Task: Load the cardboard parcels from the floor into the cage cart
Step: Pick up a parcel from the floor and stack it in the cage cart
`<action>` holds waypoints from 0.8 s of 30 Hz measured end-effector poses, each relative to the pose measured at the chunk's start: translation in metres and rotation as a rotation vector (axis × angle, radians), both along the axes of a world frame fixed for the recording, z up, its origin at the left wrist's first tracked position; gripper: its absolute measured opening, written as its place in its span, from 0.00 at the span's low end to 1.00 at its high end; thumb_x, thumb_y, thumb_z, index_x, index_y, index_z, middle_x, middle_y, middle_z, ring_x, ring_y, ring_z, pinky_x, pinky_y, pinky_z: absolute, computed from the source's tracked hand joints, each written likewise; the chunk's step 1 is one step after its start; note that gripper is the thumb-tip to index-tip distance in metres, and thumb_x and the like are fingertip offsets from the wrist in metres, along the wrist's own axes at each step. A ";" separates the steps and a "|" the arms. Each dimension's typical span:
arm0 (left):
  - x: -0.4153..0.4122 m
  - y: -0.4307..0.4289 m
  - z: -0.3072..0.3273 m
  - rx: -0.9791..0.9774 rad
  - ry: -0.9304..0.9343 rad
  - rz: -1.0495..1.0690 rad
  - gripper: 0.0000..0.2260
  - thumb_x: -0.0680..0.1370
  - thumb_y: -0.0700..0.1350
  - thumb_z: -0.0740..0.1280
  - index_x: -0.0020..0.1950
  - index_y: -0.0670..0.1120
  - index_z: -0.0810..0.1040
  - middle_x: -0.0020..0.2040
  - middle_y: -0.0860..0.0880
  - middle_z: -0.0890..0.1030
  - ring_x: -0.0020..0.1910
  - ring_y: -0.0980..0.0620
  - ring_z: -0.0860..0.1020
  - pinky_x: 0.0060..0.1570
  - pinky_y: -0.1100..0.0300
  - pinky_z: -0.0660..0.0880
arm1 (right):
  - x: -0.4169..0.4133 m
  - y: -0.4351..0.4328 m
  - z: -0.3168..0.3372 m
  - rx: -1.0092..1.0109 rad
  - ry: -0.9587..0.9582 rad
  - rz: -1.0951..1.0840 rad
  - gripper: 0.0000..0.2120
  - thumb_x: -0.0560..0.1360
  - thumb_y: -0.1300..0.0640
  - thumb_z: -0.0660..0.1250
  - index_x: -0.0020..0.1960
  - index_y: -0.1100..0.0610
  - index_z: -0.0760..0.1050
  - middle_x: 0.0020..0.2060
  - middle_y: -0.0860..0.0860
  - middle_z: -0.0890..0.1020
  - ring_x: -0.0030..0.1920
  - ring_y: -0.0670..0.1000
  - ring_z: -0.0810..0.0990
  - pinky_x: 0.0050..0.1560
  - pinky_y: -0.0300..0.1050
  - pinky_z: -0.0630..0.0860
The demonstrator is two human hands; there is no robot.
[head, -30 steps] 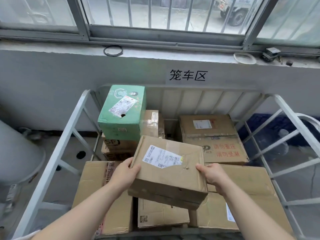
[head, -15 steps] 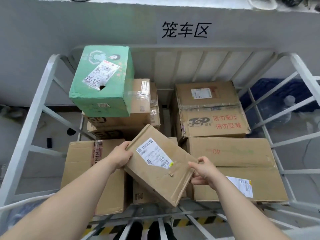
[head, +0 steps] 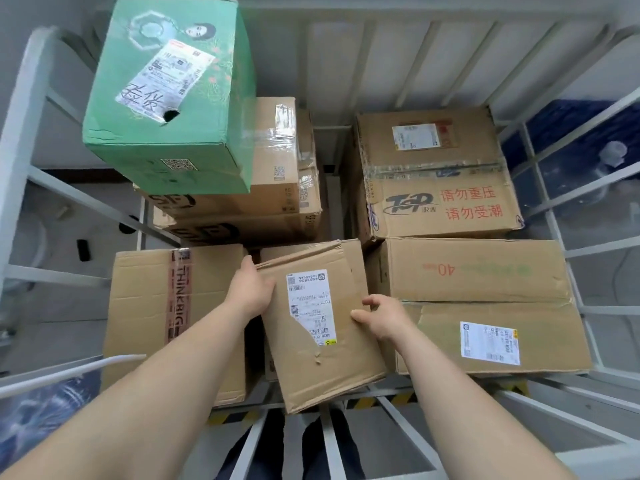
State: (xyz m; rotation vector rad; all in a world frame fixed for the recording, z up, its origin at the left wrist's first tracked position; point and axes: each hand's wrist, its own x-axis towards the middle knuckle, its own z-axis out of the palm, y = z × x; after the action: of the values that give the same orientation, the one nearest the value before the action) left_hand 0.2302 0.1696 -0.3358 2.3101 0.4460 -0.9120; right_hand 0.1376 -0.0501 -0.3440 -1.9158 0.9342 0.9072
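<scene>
While the parcel [head: 325, 368] sat tilted over the gap between the THINKRIG box [head: 145, 317] and the box marked 40 [head: 478, 271], the step in hand looked to be setting it down inside the cage cart [head: 17, 133]. The left hand [head: 251, 292] gripped the parcel's far left corner, its fingers tucked out of sight below the edge. The right hand [head: 381, 317] clasped the right edge, thumb on the top face and fingers curled at the side. The parcel lay between the two hands, its label up and its near end reaching toward the cart's front rail. Another brown box [head: 349, 251] showed beneath its far end, but whether they touched could not be told. The next move probably called for lowering the near end until the parcel lay flat in the gap, then drawing the fingers clear so they were not trapped against the neighbouring boxes.
</scene>
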 end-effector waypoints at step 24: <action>0.011 0.042 -0.012 0.153 -0.042 -0.213 0.37 0.79 0.48 0.65 0.79 0.56 0.43 0.68 0.36 0.69 0.61 0.37 0.75 0.61 0.48 0.72 | 0.014 0.055 -0.014 0.034 -0.153 0.094 0.21 0.80 0.55 0.62 0.72 0.52 0.72 0.66 0.49 0.78 0.65 0.53 0.76 0.66 0.48 0.73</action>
State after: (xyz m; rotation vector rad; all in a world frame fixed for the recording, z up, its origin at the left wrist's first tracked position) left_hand 0.2407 0.2112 -0.3480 2.5479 0.2635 -0.9567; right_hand 0.1512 0.0049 -0.3575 -1.9830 0.7404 0.8122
